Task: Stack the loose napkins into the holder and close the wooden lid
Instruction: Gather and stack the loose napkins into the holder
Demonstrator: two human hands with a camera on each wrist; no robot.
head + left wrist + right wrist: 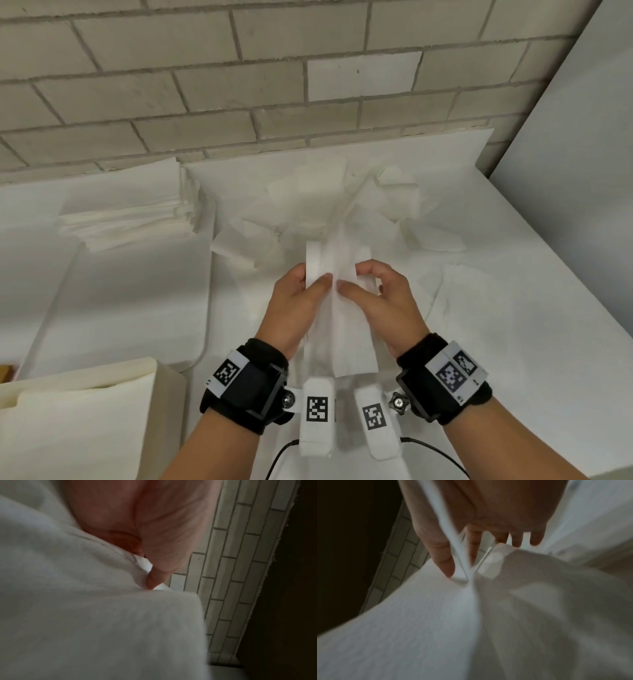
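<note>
Holding, at frame centre of the head view: napkins (337, 301), a small white folded bundle, long axis running from the wrists up toward the brick wall (239, 68). Gripping its left edge: left hand (298, 305), thumb laid over the top face, fingers curled underneath; in the left wrist view only the palm and one fingertip showing against white paper, so the finger lie there being hard to read. Pinching the right edge: right hand (383, 305), thumb on top, fingers bent round behind; the right wrist view, blurred, showing thumb and forefinger either side of a thin folded edge. Both hands thus closed round the same bundle, thumbs nearly touching at its middle. Lying just beyond the bundle, upper centre: loose heap (329, 205) of crumpled white napkins on the white table (513, 325), more sheets spreading to centre right. Resting at upper left: a neater flat stack (130, 212). Sitting at lower left: cream box (85, 404), probably the holder, already showing white paper inside; a sliver of brown at the far left edge possibly being the lid, too little showing to tell. Relation governing the coming move, as judged: box lying down and left of the bundle, on the left hand's side, that hand being the nearer; bundle likely needing turning to match the box opening before lowering in.
</note>
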